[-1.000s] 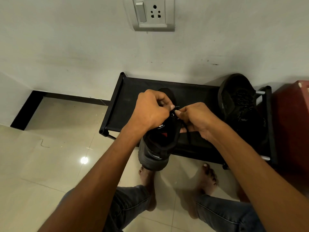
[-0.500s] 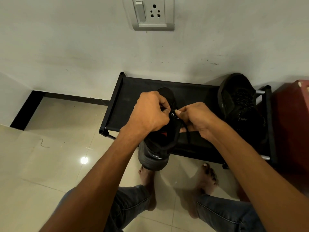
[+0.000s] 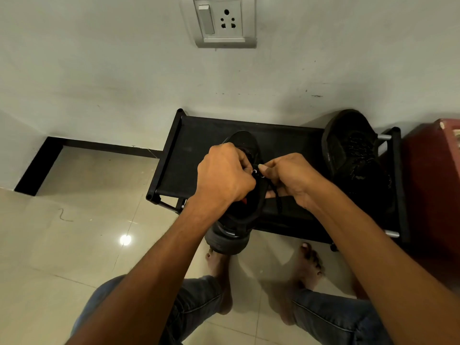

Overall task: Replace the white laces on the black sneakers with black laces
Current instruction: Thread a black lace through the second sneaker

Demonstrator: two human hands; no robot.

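Observation:
A black sneaker (image 3: 236,220) with a grey heel sole sits tilted between my hands, its heel toward me and its toe over the black rack (image 3: 189,150). My left hand (image 3: 224,175) curls over the upper near the eyelets, its fingers closed on the lacing. My right hand (image 3: 291,180) pinches a black lace (image 3: 278,202) at an eyelet, and the lace hangs below the fingers. A second black sneaker (image 3: 353,158) with black laces lies on the rack's right end. No white lace is visible.
The low black rack stands against a white wall with a switch and socket plate (image 3: 225,21). A dark red box (image 3: 433,190) is at the right. My bare feet (image 3: 308,265) and jeans are on the glossy tiled floor (image 3: 74,245) below the shoe.
My hands made only small finger movements at the eyelets. The sneaker and the rack stayed where they were.

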